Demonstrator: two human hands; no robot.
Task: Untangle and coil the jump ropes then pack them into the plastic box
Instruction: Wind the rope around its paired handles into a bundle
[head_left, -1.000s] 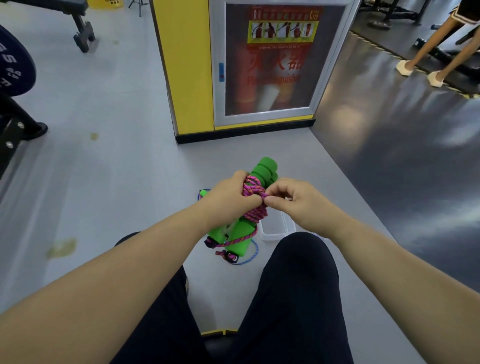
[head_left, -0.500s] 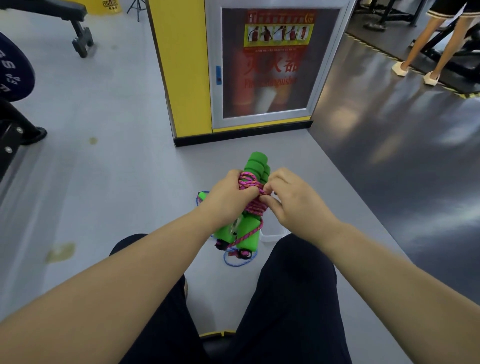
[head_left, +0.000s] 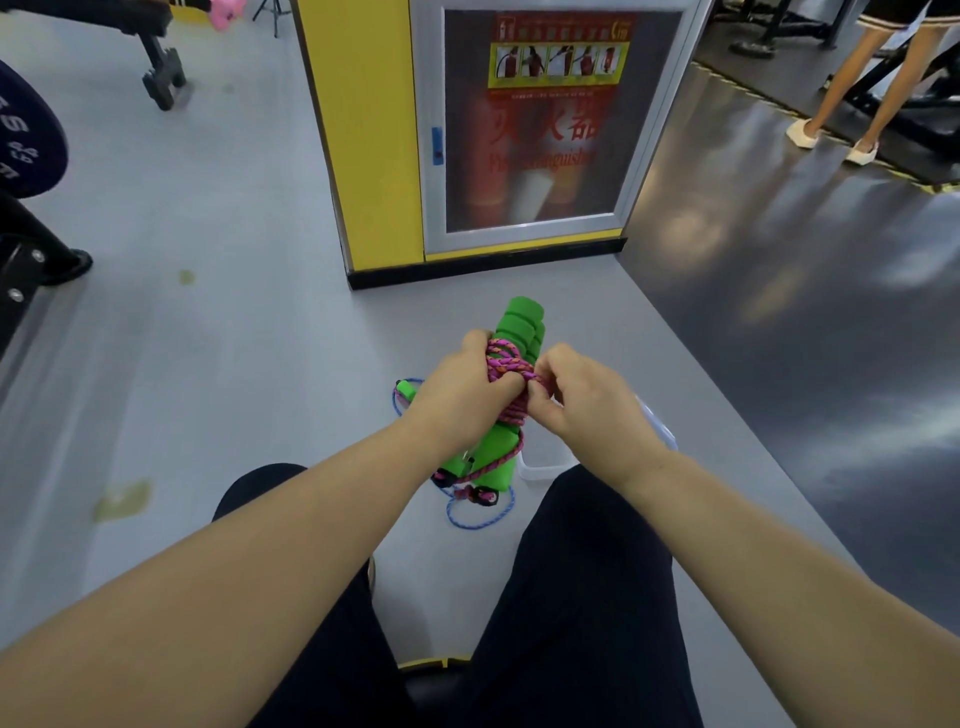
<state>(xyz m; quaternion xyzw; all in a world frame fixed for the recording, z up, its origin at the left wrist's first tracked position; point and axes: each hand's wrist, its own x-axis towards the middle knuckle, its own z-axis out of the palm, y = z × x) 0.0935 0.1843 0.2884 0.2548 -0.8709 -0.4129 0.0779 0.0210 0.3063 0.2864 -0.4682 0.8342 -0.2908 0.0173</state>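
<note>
Green foam handles clenched in left hand; right hand grip pinches the pink rope wound around them.

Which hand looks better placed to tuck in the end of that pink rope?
Probably the right hand: its fingertips already pinch the pink rope at the wraps, while the left hand is occupied gripping the green handles.

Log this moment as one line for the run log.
left hand: grips green handles | right hand: tucking pink rope | box: floor
</note>
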